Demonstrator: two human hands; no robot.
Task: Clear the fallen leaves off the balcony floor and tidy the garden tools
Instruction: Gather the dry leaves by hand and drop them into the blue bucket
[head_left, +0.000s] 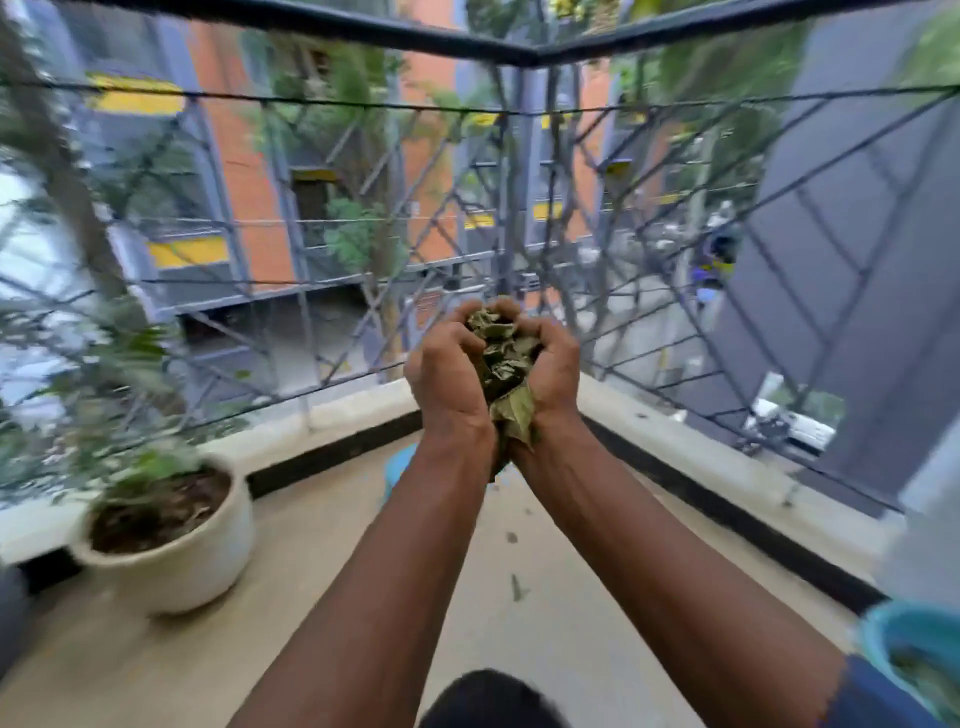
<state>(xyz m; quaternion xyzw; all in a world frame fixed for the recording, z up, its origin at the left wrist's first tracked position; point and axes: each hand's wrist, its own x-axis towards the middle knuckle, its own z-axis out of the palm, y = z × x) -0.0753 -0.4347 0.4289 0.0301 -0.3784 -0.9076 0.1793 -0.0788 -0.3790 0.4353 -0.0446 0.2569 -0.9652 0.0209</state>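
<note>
A bunch of dry green-brown leaves (503, 366) is pressed between my two hands, held up over the balcony corner. My left hand (445, 366) cups the bunch from the left with curled fingers. My right hand (551, 364) cups it from the right, fingers curled over the top. A few leaves hang out below my wrists. One or two small leaves (517, 587) lie on the beige balcony floor (363, 499). No garden tools are visible.
A white pot (176, 561) with soil and a plant stands at the left. A blue object (399, 465) sits in the corner behind my left arm. A teal pot (914, 660) is at the right edge. A low ledge (701, 457) and metal grille (623, 208) enclose the balcony.
</note>
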